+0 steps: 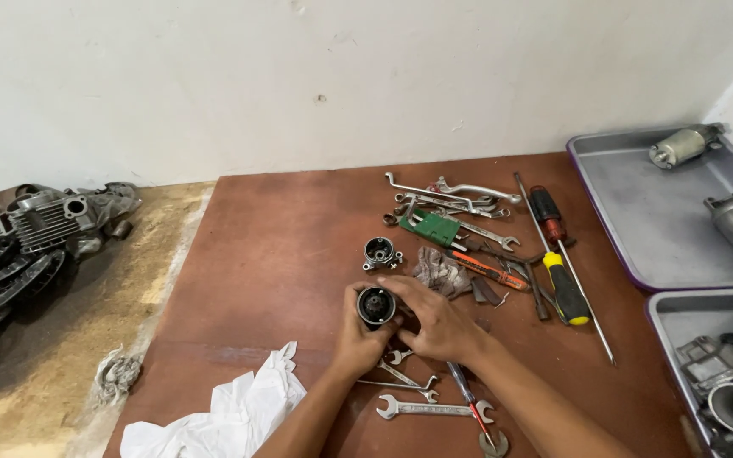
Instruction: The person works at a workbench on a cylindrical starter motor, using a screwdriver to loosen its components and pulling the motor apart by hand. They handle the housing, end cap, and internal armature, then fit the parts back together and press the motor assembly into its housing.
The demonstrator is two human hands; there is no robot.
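My left hand [351, 337] and my right hand [434, 318] both grip a dark cylindrical motor housing [376, 305] with its open end facing up, held just above the brown board [282, 254]. A second small metal end cap [380, 253] lies on the board just beyond it. A grey rag [439, 271] sits right of that cap, touching my right hand's fingers. Several open-ended spanners [422, 410] lie under my wrists.
A pile of spanners and a green part [443, 216] lies at the back, with a red screwdriver [548, 214] and a yellow-handled one [567, 288]. Two metal trays [638, 220] with motor parts stand right. White cloth [231, 416] lies front left; engine parts [36, 229] sit on the floor.
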